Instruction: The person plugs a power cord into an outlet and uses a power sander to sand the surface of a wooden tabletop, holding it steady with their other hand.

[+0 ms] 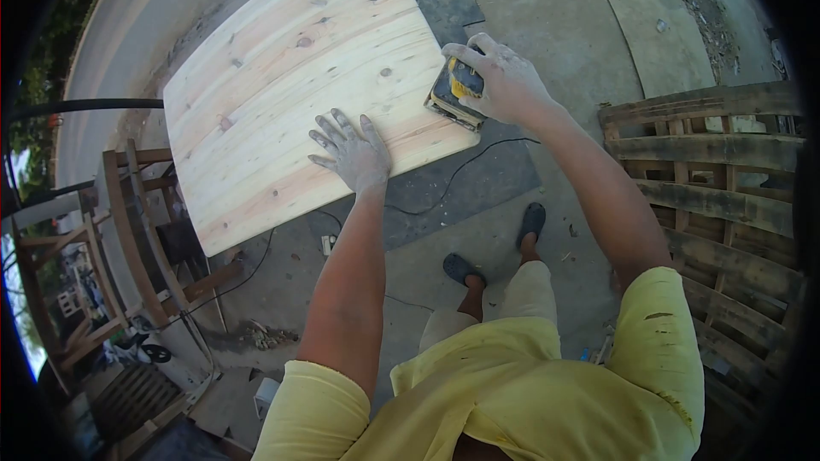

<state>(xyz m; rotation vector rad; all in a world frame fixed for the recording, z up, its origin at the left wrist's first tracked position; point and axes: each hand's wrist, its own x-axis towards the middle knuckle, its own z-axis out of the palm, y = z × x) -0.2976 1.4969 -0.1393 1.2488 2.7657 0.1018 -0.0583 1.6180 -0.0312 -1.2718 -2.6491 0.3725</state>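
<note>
The left hand (354, 154) lies spread near the front edge of a pale, knotty wooden panel (299, 77); the right hand (506, 78) grips a black-and-yellow sander (446, 96) at its right edge.

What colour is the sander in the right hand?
The sander is black with yellow parts, best seen in the head view.

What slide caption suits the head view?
Right hand holding a black-and-yellow sander at the edge of a pale wooden panel, left hand spread on its face.
</note>
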